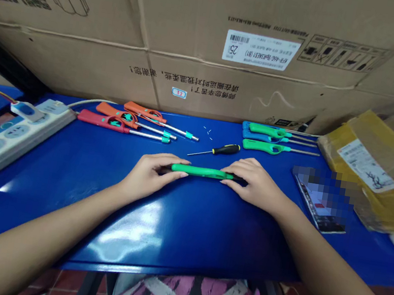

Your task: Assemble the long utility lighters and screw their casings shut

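Observation:
Above the middle of the blue table, a green long-necked lighter (202,172) lies level, seen edge-on. My left hand (150,172) pinches its left end between thumb and fingers. At the other end, my right hand (251,182) grips it near the neck, hiding most of the nozzle. Just beyond the hands rests a screwdriver (226,149) with a black and yellow handle and a thin shaft. A few tiny pale slivers (209,132) are scattered behind it.
At the left back lie a red lighter (104,121) and two orange ones, with teal tips. Green lighters (262,147) and blue ones lie right. Farther out are a power strip (7,142), a phone (317,201) and a taped parcel (376,171). A cardboard wall (210,15) stands behind.

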The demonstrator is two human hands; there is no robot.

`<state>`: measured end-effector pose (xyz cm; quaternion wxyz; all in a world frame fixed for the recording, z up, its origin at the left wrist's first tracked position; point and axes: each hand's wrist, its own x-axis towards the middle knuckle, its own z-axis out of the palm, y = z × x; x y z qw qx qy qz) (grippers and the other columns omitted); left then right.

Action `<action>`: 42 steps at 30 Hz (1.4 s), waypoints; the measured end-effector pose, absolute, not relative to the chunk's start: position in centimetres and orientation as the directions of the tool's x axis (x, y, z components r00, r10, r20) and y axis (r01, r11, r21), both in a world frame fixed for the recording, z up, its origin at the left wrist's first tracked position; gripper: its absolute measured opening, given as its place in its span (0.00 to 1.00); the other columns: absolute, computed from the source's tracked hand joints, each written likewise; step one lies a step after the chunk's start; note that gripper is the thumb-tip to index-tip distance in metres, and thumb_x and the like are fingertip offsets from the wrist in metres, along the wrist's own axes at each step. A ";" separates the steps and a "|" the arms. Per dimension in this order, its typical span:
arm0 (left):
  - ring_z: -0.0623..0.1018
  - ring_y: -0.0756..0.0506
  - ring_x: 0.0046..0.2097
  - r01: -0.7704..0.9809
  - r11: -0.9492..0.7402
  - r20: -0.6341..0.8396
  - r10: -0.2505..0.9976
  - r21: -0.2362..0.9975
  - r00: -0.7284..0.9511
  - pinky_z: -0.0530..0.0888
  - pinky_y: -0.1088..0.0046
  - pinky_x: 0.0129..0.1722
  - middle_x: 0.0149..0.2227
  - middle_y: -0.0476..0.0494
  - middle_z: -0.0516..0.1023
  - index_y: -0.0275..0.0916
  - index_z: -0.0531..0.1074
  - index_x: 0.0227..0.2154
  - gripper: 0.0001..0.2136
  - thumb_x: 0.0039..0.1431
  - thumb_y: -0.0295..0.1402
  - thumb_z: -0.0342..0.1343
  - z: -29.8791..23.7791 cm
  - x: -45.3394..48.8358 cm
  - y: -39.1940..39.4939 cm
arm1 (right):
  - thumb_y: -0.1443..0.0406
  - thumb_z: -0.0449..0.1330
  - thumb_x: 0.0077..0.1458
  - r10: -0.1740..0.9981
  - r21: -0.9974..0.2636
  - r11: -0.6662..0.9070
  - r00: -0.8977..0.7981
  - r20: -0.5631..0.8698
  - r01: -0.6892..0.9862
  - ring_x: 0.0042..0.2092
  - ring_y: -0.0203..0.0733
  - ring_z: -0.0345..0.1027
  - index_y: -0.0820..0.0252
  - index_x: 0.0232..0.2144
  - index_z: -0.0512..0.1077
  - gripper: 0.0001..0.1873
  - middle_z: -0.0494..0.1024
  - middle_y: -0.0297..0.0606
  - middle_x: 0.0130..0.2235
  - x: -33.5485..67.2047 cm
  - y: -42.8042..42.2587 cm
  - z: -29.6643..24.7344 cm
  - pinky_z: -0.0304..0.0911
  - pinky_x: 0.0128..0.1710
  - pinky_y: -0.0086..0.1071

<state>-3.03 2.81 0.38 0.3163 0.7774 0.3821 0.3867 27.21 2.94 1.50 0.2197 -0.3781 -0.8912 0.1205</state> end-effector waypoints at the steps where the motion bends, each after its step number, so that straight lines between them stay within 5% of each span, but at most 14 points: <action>1: 0.82 0.48 0.35 0.350 -0.503 0.360 0.843 0.790 0.400 0.78 0.78 0.32 0.41 0.41 0.84 0.37 0.82 0.45 0.15 0.59 0.40 0.65 0.3 -3.1 2.9 | 0.63 0.65 0.61 0.729 -0.369 0.684 -0.618 0.295 0.630 0.41 0.43 0.74 0.58 0.42 0.77 0.07 0.82 0.38 0.39 27.3 3.0 1.4 0.59 0.47 0.38; 7: 0.83 0.48 0.33 0.303 -0.424 0.296 0.873 0.853 0.387 0.80 0.78 0.33 0.39 0.40 0.85 0.35 0.81 0.46 0.15 0.62 0.40 0.63 0.5 -3.2 2.9 | 0.64 0.65 0.61 0.763 -0.355 0.646 -0.566 0.312 0.675 0.37 0.43 0.72 0.59 0.35 0.75 0.04 0.80 0.36 0.33 27.3 2.8 1.4 0.57 0.40 0.36; 16: 0.79 0.51 0.29 0.342 -0.391 0.247 0.884 0.854 0.396 0.76 0.80 0.31 0.29 0.45 0.82 0.34 0.81 0.33 0.13 0.65 0.39 0.59 1.6 -3.2 2.5 | 0.61 0.61 0.65 0.751 -0.354 0.660 -0.594 0.290 0.662 0.44 0.46 0.73 0.60 0.45 0.75 0.10 0.82 0.40 0.42 27.0 2.6 1.1 0.59 0.48 0.39; 25: 0.78 0.48 0.32 0.458 -0.321 0.185 0.930 0.829 0.317 0.73 0.76 0.31 0.35 0.44 0.84 0.36 0.81 0.44 0.18 0.64 0.46 0.57 0.3 -3.1 3.0 | 0.60 0.60 0.65 0.790 -0.340 0.613 -0.570 0.226 0.714 0.47 0.49 0.72 0.59 0.56 0.71 0.18 0.81 0.42 0.44 25.8 2.1 1.4 0.61 0.48 0.42; 31: 0.74 0.52 0.24 0.415 -0.311 0.171 0.925 0.855 0.341 0.71 0.79 0.24 0.27 0.48 0.80 0.36 0.80 0.44 0.16 0.62 0.44 0.60 0.1 -2.9 2.8 | 0.59 0.60 0.65 0.796 -0.340 0.605 -0.564 0.221 0.720 0.48 0.50 0.72 0.59 0.55 0.71 0.19 0.81 0.43 0.46 25.7 2.1 1.3 0.61 0.49 0.42; 42: 0.79 0.53 0.32 0.323 -0.680 0.488 0.712 0.658 0.506 0.78 0.81 0.34 0.36 0.45 0.82 0.36 0.80 0.43 0.09 0.60 0.30 0.65 0.3 -1.9 1.5 | 0.60 0.58 0.67 0.729 -0.431 0.672 -0.641 0.241 0.602 0.46 0.45 0.71 0.56 0.46 0.74 0.10 0.81 0.38 0.44 24.3 1.0 1.2 0.57 0.46 0.37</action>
